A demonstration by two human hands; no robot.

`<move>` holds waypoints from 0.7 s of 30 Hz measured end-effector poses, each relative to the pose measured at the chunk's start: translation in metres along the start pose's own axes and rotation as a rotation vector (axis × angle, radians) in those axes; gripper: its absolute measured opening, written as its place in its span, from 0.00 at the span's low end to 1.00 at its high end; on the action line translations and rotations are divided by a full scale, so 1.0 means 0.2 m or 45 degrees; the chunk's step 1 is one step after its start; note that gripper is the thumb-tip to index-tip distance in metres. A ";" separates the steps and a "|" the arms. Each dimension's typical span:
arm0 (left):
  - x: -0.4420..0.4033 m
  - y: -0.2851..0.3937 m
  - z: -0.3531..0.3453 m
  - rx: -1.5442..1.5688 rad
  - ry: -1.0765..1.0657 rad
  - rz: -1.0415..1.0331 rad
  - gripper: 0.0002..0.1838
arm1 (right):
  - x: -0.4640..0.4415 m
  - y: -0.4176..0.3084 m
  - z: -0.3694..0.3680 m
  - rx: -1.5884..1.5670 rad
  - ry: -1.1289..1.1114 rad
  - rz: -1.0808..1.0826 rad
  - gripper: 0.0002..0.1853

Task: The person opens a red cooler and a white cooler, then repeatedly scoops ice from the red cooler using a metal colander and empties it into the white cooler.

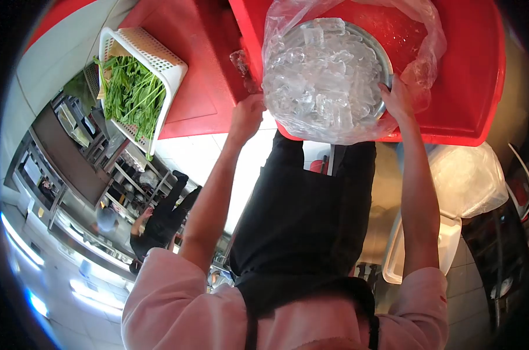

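A round metal bowl (386,64) heaped with clear ice pieces (331,76) sits within a clear plastic bag (430,35), over a red plastic container (463,76). My right hand (398,100) is closed on the bowl's right rim, where the bag bunches around it. At the bag's left edge, my left hand (250,118) is closed, its fingertips hidden; whether it grips the bag or the red rim I cannot tell. A few loose ice pieces (239,61) lie on the red surface just beyond that hand.
A white perforated basket (170,67) of long green leafy stems (133,87) stands tilted in view on a red lid (200,87) at left. A white plastic tub (448,242) and a filled translucent bag (468,178) are at right. Another person (159,224) in dark clothes stands near shelving at left.
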State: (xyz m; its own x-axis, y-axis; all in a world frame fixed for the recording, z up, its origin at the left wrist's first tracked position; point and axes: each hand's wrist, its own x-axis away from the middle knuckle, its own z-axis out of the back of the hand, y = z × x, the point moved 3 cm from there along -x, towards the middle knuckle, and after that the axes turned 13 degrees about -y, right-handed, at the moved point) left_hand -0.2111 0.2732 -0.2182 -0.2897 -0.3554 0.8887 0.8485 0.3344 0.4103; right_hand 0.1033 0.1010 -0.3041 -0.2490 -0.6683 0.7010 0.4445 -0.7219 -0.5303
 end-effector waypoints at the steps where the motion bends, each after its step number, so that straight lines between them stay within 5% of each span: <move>1: -0.01 -0.02 -0.03 0.163 -0.012 -0.028 0.14 | 0.00 0.00 0.00 0.013 0.017 0.000 0.18; 4: -0.02 -0.08 -0.08 0.635 -0.076 0.070 0.17 | -0.01 0.05 -0.03 0.013 0.048 -0.034 0.19; 8: -0.01 -0.11 -0.10 0.744 -0.122 0.020 0.21 | -0.02 0.05 -0.06 -0.164 0.059 -0.047 0.19; 21: 0.04 -0.12 -0.15 0.337 -0.341 0.269 0.14 | -0.02 0.10 -0.06 -0.254 -0.018 0.017 0.18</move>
State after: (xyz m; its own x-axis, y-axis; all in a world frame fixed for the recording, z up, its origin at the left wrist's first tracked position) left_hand -0.2201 0.2364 -0.2278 -0.2563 -0.0281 0.9662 0.7686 0.6002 0.2213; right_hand 0.1028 0.0869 -0.3239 -0.2316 -0.6765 0.6991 0.2684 -0.7351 -0.6225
